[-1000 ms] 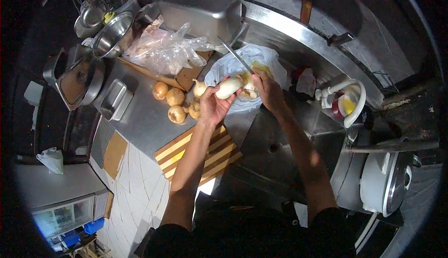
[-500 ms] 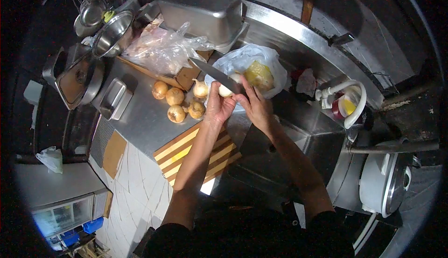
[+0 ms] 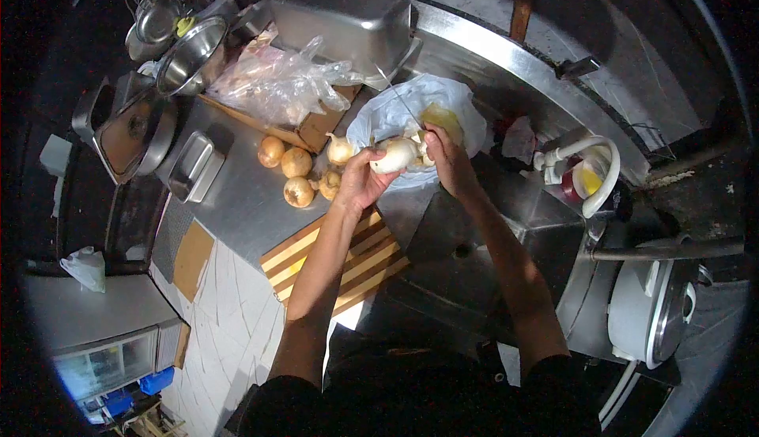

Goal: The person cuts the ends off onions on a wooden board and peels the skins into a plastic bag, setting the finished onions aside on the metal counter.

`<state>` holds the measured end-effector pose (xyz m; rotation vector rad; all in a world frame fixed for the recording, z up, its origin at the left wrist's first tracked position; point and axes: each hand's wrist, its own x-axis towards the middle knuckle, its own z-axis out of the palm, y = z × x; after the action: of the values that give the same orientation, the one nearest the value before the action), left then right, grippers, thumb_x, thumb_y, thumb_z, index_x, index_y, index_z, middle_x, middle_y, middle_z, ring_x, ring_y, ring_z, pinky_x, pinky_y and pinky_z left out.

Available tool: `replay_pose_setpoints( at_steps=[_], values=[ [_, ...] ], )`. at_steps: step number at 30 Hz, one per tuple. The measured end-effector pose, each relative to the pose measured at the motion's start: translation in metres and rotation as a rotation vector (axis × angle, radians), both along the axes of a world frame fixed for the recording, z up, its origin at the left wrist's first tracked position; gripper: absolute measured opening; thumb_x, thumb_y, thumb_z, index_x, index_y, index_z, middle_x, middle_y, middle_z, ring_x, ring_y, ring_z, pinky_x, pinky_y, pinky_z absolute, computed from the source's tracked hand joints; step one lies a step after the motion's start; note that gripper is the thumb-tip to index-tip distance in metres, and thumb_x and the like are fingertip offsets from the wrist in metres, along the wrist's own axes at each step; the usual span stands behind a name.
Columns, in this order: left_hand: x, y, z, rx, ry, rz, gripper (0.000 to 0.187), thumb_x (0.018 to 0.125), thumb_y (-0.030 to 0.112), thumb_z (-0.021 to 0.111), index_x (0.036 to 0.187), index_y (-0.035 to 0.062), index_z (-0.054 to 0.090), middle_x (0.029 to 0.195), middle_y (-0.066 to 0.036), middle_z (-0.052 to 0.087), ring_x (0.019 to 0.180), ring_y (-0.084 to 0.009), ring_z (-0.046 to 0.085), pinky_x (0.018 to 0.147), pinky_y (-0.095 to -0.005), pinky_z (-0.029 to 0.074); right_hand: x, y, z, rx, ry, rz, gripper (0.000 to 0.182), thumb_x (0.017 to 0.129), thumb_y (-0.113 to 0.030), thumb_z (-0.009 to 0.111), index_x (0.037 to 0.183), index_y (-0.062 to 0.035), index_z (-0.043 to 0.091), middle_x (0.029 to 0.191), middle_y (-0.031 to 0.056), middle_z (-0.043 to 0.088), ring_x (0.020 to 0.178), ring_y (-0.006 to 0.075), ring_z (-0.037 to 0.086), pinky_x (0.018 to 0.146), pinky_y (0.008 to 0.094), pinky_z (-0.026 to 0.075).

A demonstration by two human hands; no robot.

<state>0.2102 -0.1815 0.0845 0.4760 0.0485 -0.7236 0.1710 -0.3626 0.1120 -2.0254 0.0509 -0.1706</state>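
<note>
Our left hand curls around a round white onion; our right hand, apparently closed, grips a steel-bladed knife.

Knife back over white bag

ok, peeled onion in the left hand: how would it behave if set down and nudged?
The peeled onion would probably roll, since its sides look rounded. It may be slippery, as the pale surface looks smooth. It's likely firm rather than floppy: its outline looks full, with no visible sag in the left hand.
</note>
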Motion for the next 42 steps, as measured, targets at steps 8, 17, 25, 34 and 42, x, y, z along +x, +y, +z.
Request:
replay_pose_setpoints(
  at_steps=[8,17,25,34,42],
  values=[
    [-0.002,0.011,0.009,-0.043,-0.070,-0.003,0.058,0.070,0.005,0.049,0.126,-0.0024,0.040,0.115,-0.018,0.054,0.094,-0.0293,0.060,0.079,-0.0342,0.052,0.008,-0.016,-0.024,-0.401,-0.204,-0.084,0.037,0.095,-0.031,0.037,0.119,-0.0060,0.050,0.095,0.0188,0.062,0.096,0.0279,0.060,0.082,0.0365,0.044],
    [0.005,-0.004,-0.003,0.038,0.059,0.130,0.042,0.081,0.018,0.061,0.115,-0.0026,0.047,0.102,-0.017,0.058,0.078,-0.0274,0.061,0.064,-0.0286,0.052,-0.002,0.009,-0.009,-0.046,-0.033,-0.003,0.041,0.095,-0.032,0.040,0.127,-0.0063,0.044,0.089,0.0180,0.062,0.084,0.0311,0.062,0.075,0.0374,0.048],
    [0.000,-0.014,0.006,0.091,0.168,0.166,0.031,0.080,0.016,0.065,0.104,0.0008,0.052,0.096,-0.011,0.059,0.076,-0.0230,0.060,0.060,-0.0256,0.052,-0.014,0.025,-0.018,0.014,-0.059,0.045,0.040,0.097,-0.026,0.039,0.133,-0.0105,0.041,0.089,0.0077,0.059,0.074,0.0138,0.053,0.074,0.0266,0.044],
    [0.012,0.008,-0.002,0.262,0.020,-0.027,0.038,0.076,0.016,0.062,0.108,-0.0005,0.048,0.096,-0.014,0.058,0.073,-0.0252,0.060,0.057,-0.0256,0.051,-0.007,0.014,-0.006,-0.008,0.055,0.045,0.040,0.095,-0.032,0.037,0.120,-0.0030,0.049,0.097,0.0200,0.060,0.090,0.0327,0.059,0.079,0.0375,0.045],
    [-0.001,0.018,0.012,0.222,-0.114,-0.103,0.043,0.077,0.012,0.058,0.116,-0.0014,0.045,0.100,-0.016,0.058,0.072,-0.0234,0.062,0.059,-0.0262,0.052,0.008,-0.008,-0.007,0.107,0.145,-0.056,0.044,0.095,-0.036,0.035,0.120,-0.0024,0.049,0.078,0.0152,0.056,0.077,0.0251,0.056,0.074,0.0358,0.044]
  ],
)
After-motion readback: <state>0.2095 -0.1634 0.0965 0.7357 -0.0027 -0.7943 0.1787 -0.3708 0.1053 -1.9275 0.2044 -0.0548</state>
